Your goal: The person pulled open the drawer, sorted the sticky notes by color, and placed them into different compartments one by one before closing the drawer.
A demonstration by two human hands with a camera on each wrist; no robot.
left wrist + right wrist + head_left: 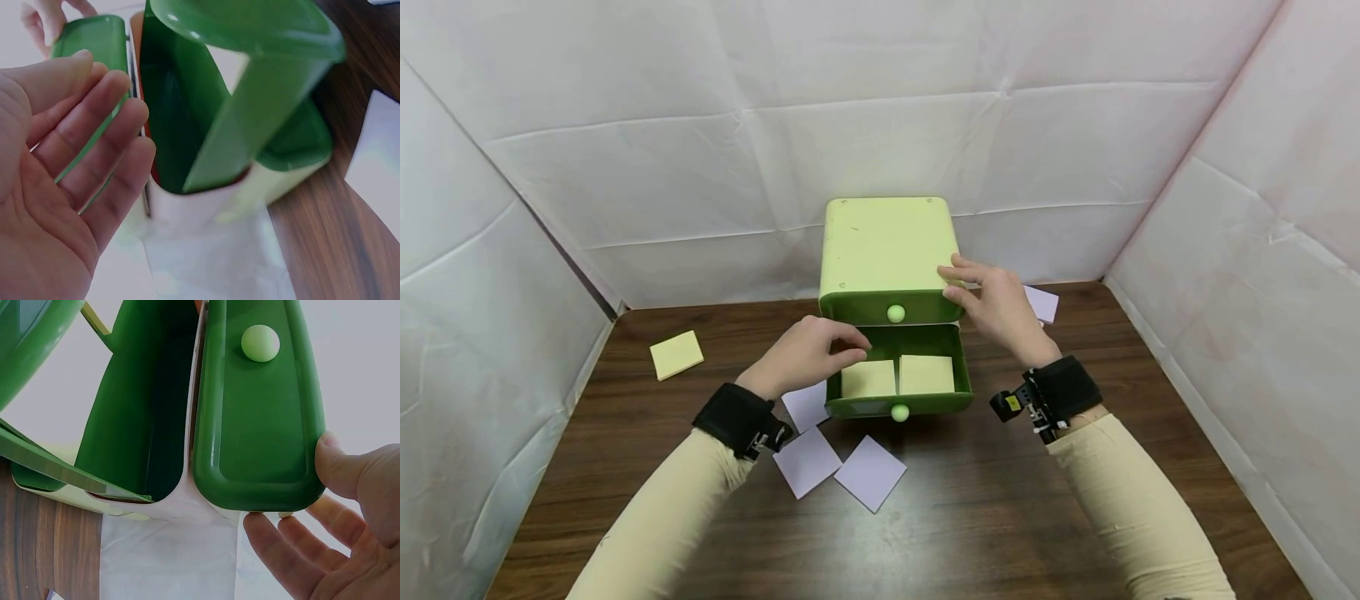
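At table centre stands one green two-drawer cabinet: upper drawer closed, lower drawer pulled out toward me. Each drawer front carries one pale green round knob, two knobs in all.

My left hand sits at the 9 o'clock edge of the open lower drawer, fingertips reaching over its left wall above the near pad. Fingers are extended and loosely together; in the left wrist view the palm is flat and nothing is held in it. I cannot tell whether the fingertips actually touch the pad or the drawer rim.

My right hand rests against the cabinet's top right corner, at its 3 o'clock side. Fingers are nearly straight and spread, laid on the top edge; the right wrist view shows the thumb against the corner of the upper drawer front, with no grip closed around anything.

Count, yellow note pads: two side by side inside the lower drawer, one loose pad on the table at 9 o'clock, well apart from the cabinet. Three total.

Count, white paper squares: three on the table at 6 to 7 o'clock of the drawer, one partly hidden behind my right hand at 3 o'clock. Four visible.
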